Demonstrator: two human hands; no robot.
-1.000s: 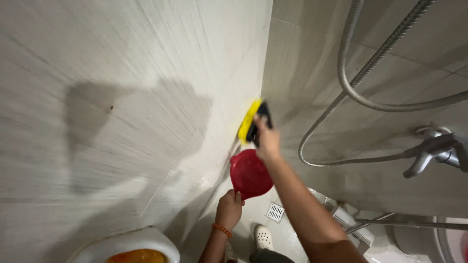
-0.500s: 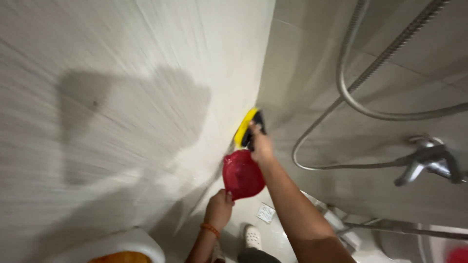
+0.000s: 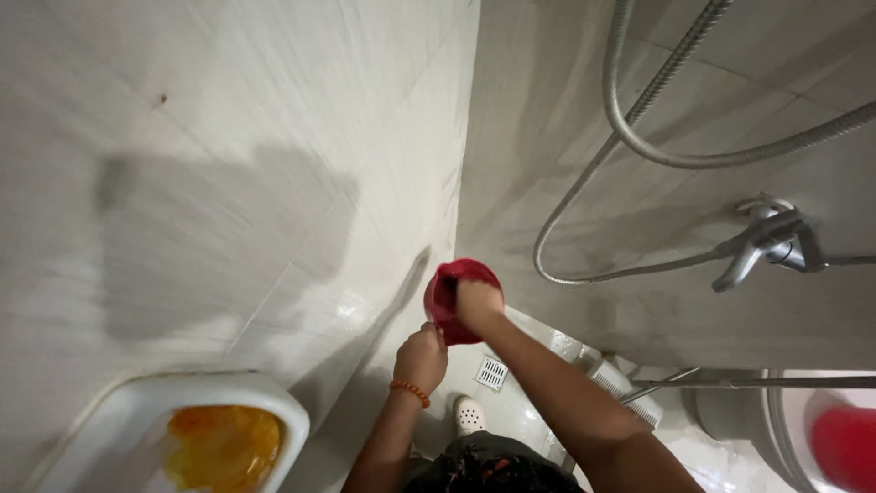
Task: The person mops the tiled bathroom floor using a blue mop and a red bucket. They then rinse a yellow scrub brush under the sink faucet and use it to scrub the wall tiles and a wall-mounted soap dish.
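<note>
Red scoop (image 3: 447, 306): light, stiff plastic, probably wet and slippery; best gripped at rim.
Left hand (image 3: 422, 358): fingers curled on scoop's lower edge.
Right hand (image 3: 477, 301): fingers inside scoop, state unclear.
Floor drain (image 3: 492, 372): below fingers.

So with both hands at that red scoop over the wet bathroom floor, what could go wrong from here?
1. The floor tiles look glossy and wet, so the foot in the white clog could slip.
2. The left hand holds the red scoop only at its edge while the right hand reaches inside; it could tip or drop.
3. The shower hose loops close by, and an arm might snag it.
</note>
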